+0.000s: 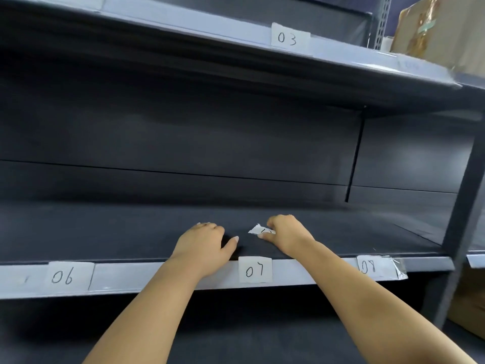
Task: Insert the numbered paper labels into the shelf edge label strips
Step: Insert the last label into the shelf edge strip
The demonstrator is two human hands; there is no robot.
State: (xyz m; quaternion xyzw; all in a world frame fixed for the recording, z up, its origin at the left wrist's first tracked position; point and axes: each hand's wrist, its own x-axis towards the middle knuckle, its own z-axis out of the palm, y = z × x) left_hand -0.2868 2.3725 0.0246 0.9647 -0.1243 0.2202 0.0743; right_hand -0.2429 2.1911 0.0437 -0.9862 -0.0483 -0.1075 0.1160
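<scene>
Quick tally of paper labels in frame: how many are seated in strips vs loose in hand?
Seated in strips: 4 (03 label, 06 label, 07 label, 08 label)
Loose, pinched in right hand: 1 (loose label, number not readable)
Total: 5

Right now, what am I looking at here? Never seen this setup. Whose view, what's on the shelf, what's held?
There is no machine, just one picture from a camera on a person's head, looking down at their bare hands. The left hand rests open on the dark shelf. The right hand pinches a small paper label; its number is unreadable. The label strip along the shelf's front edge already holds labels 06, 07 and 08. Label 03 sits on the shelf above.
</scene>
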